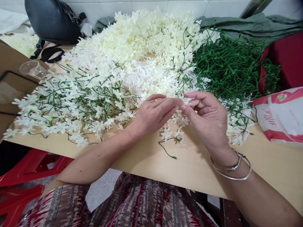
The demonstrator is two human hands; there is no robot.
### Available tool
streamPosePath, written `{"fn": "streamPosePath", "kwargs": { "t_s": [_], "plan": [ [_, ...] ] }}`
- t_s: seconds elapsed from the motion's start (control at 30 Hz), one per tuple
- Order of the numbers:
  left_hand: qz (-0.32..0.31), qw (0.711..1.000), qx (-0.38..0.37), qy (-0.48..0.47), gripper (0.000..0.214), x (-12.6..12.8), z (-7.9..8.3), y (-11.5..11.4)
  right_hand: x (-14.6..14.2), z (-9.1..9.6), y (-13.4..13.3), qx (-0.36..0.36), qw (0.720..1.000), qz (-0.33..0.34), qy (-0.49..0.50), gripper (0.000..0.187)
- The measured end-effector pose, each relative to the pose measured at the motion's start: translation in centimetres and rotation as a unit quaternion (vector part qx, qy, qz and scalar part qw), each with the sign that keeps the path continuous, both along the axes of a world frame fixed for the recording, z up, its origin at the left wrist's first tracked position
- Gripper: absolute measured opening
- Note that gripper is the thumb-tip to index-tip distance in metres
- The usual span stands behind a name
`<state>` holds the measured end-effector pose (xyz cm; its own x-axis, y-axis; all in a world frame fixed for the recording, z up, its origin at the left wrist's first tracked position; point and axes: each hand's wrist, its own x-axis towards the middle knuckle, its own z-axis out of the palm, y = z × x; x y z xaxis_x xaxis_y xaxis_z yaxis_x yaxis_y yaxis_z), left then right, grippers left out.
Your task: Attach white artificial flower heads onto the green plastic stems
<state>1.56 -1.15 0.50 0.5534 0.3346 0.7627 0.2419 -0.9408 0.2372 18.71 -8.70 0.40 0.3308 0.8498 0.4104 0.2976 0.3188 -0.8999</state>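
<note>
My left hand (157, 113) and my right hand (207, 116) meet over the table's front half, fingertips touching. Between them they pinch a small white artificial flower piece (187, 103), mostly hidden by the fingers. Just below, an artificial flower sprig (167, 134) with white blooms and a curved green stem lies on the table. Finished-looking stemmed white flowers (82, 104) spread to the left. Behind my hands rises a big heap of loose cream-white petals (142, 34). Green plastic stems (227, 63) are piled to the right of it.
A red-and-white plastic packet (284, 115) lies at the right, below a dark red box or bag (290, 60). A black bag (53, 22), a clear plastic cup (34, 69) and a cardboard box (14, 78) are at the left. Red stools (30, 167) stand beneath.
</note>
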Motion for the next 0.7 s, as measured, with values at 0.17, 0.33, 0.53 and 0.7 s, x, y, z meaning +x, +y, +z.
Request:
{"fn": "streamPosePath", "kwargs": {
  "t_s": [0.17, 0.33, 0.53, 0.7],
  "plan": [
    [-0.017, 0.995, -0.085, -0.044, 0.009, 0.3, 0.3, -0.6, 0.6, -0.1, 0.2, 0.050, 0.994, -0.029, -0.088, 0.011],
    [-0.057, 0.975, -0.194, -0.097, 0.003, 0.9, 0.1, -1.6, 0.6, 0.2, 0.2, 0.152, 0.976, -0.042, -0.149, 0.012],
    [-0.030, 0.968, -0.232, -0.095, 0.011, 0.4, 1.0, -1.2, 0.9, -0.7, 0.2, 0.072, 0.993, -0.045, -0.079, 0.006],
    [-0.195, 0.936, -0.250, 0.153, 0.003, -1.3, 4.9, -2.1, 1.9, -0.5, 0.8, 0.057, 0.994, -0.082, -0.035, 0.017]
  ]
}}
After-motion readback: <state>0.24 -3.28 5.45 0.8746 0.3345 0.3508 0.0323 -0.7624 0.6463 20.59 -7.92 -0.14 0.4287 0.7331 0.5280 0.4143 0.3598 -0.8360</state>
